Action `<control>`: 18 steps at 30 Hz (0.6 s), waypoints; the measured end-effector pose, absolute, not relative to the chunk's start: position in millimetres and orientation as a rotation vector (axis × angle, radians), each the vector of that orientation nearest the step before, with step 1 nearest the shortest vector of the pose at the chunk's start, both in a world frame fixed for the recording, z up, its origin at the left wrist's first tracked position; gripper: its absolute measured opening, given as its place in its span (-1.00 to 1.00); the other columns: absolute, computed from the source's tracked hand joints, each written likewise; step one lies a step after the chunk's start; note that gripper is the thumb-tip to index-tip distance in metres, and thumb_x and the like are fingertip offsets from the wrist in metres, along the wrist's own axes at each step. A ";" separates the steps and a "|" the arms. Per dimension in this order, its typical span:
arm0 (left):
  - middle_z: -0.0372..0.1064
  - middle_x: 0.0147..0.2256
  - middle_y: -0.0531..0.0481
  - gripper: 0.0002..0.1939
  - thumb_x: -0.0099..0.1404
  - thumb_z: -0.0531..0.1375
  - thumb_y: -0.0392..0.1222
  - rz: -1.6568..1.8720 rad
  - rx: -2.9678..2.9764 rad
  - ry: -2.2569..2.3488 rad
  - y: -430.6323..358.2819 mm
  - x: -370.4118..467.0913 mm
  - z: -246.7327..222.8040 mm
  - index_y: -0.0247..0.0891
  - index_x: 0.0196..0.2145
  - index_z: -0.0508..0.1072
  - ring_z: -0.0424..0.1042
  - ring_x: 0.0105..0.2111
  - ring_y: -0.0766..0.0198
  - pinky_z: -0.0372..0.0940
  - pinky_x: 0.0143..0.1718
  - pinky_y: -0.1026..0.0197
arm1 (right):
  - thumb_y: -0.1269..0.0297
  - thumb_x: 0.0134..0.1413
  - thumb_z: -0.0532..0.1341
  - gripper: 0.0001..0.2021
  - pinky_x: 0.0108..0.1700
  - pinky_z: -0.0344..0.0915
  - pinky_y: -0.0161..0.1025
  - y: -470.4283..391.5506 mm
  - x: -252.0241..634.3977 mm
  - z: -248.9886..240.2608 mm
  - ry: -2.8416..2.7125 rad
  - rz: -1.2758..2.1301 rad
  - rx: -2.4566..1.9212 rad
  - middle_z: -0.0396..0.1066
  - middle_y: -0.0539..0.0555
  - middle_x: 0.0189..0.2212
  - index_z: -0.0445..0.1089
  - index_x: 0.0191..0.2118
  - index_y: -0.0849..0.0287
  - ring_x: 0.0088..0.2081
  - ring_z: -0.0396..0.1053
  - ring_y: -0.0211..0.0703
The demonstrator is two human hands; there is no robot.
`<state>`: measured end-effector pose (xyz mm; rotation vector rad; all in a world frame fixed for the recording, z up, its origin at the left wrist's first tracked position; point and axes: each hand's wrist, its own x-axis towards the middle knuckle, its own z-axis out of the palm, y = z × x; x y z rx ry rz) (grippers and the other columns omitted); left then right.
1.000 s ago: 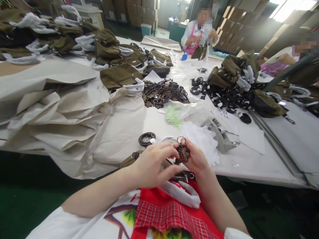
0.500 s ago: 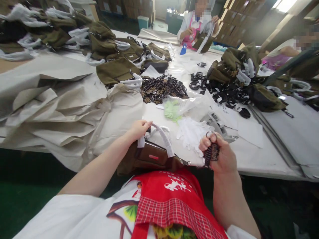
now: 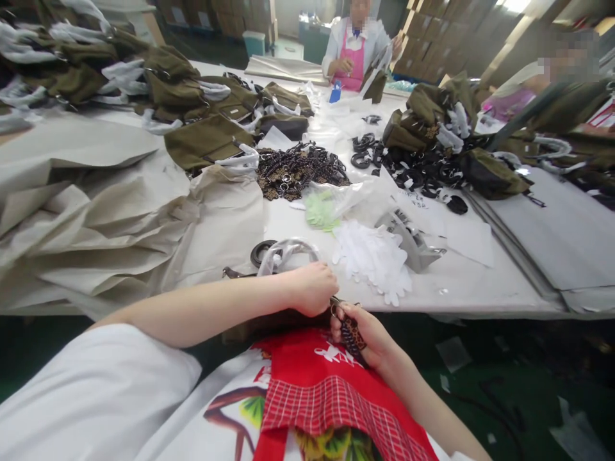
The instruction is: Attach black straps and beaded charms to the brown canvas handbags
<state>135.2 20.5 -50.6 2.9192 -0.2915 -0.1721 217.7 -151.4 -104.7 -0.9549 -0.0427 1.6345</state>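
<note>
Against the red apron, at the table's front edge, lies an olive bag [image 3: 269, 322], mostly covered by my left forearm. Its wrapped handle [image 3: 294, 245] arches up behind my left hand [image 3: 314, 288], whose fingers are closed at the bag's right end; what they pinch is hidden. My right hand [image 3: 362, 333] is wrapped round a dark patterned strap with a metal ring [image 3: 352, 334], right beside my left hand. A coiled black strap [image 3: 263, 253] rests on the table behind the bag.
Behind are a pile of patterned straps [image 3: 302, 169], white tags [image 3: 372, 259] and green tags [image 3: 321, 210]. Crumpled paper [image 3: 96, 218] covers the left. Olive bags [image 3: 202, 141] and black coils [image 3: 432, 179] lie farther back. Two people are across the table.
My left hand has moved right and let go of the bag's handle. My right hand has come left and down with the strap, and the two hands now meet.
</note>
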 end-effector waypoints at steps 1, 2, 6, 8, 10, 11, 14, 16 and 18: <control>0.52 -0.48 -0.22 -0.80 0.10 0.22 -0.14 -0.234 2.906 -0.239 30.0 137.4 -46.4 -0.33 -0.47 0.57 0.46 -0.44 0.05 0.26 -0.31 0.09 | 0.22 0.13 0.18 -0.81 -0.44 0.24 -0.36 -150.3 216.9 -102.8 -0.051 1.650 -0.947 0.36 0.01 -0.56 0.28 -0.44 0.20 -0.54 0.30 -0.29; 0.51 -0.52 -0.18 -0.80 0.08 0.24 -0.11 -0.309 2.873 -0.173 39.8 140.1 -40.8 -0.30 -0.51 0.57 0.44 -0.49 0.08 0.24 -0.37 0.12 | 0.21 0.13 0.18 -0.80 -0.44 0.24 -0.36 -148.4 215.5 -100.6 -0.054 1.669 -0.941 0.36 0.00 -0.57 0.28 -0.44 0.19 -0.54 0.30 -0.29; 0.45 -0.62 -0.02 -0.87 0.03 0.27 -0.18 -0.522 2.693 0.067 67.1 151.3 -17.4 -0.20 -0.62 0.55 0.28 -0.63 0.26 0.11 -0.50 0.21 | 0.21 0.09 0.21 -0.80 -0.47 0.24 -0.39 -134.9 207.3 -91.4 -0.045 1.739 -0.916 0.35 0.00 -0.57 0.27 -0.45 0.20 -0.54 0.31 -0.31; 0.45 -0.62 0.01 -0.84 0.06 0.23 -0.20 -0.537 2.656 0.123 68.0 154.2 -11.7 -0.20 -0.61 0.56 0.24 -0.64 0.29 0.08 -0.53 0.23 | 0.23 0.05 0.22 -0.82 -0.48 0.25 -0.40 -126.9 203.2 -87.6 -0.025 1.771 -0.907 0.35 0.01 -0.57 0.27 -0.44 0.21 -0.55 0.32 -0.31; 0.46 -0.60 -0.01 -0.80 0.11 0.18 -0.18 -0.537 2.660 0.166 62.9 153.9 -10.7 -0.20 -0.58 0.57 0.24 -0.63 0.28 0.06 -0.54 0.23 | 0.26 0.03 0.22 -0.84 -0.50 0.26 -0.41 -119.4 199.8 -84.7 0.022 1.796 -0.899 0.35 0.01 -0.57 0.27 -0.44 0.21 -0.56 0.32 -0.31; 0.47 -0.58 -0.03 -0.77 0.12 0.15 -0.17 -0.530 2.671 0.184 59.5 152.8 -11.2 -0.21 -0.56 0.58 0.25 -0.62 0.27 0.06 -0.54 0.22 | 0.27 0.03 0.21 -0.85 -0.50 0.27 -0.41 -116.1 198.4 -83.6 0.053 1.799 -0.896 0.35 0.01 -0.57 0.27 -0.44 0.21 -0.56 0.33 -0.32; 0.50 -0.53 -0.11 -0.72 0.17 0.10 -0.15 -0.496 2.700 0.246 49.6 147.0 -12.6 -0.25 -0.49 0.60 0.30 -0.58 0.22 0.07 -0.54 0.20 | 0.30 0.08 0.16 -0.86 -0.53 0.28 -0.42 -108.9 195.4 -80.8 0.140 1.770 -0.893 0.35 0.02 -0.57 0.27 -0.44 0.22 -0.59 0.32 -0.32; 0.50 -0.52 -0.15 -0.69 0.19 0.07 -0.16 -0.467 2.713 0.286 43.8 142.5 -11.6 -0.29 -0.47 0.59 0.35 -0.56 0.18 0.10 -0.51 0.19 | 0.31 0.11 0.13 -0.86 -0.53 0.30 -0.42 -106.9 193.8 -79.4 0.175 1.747 -0.880 0.35 0.03 -0.57 0.28 -0.44 0.23 -0.59 0.32 -0.32; 0.50 -0.51 -0.19 -0.66 0.23 0.04 -0.16 -0.418 2.723 0.309 37.7 137.3 -9.3 -0.31 -0.46 0.59 0.39 -0.53 0.14 0.15 -0.48 0.17 | 0.33 0.12 0.11 -0.85 -0.53 0.32 -0.41 -106.9 192.1 -78.2 0.208 1.728 -0.860 0.35 0.05 -0.56 0.28 -0.45 0.24 -0.57 0.32 -0.31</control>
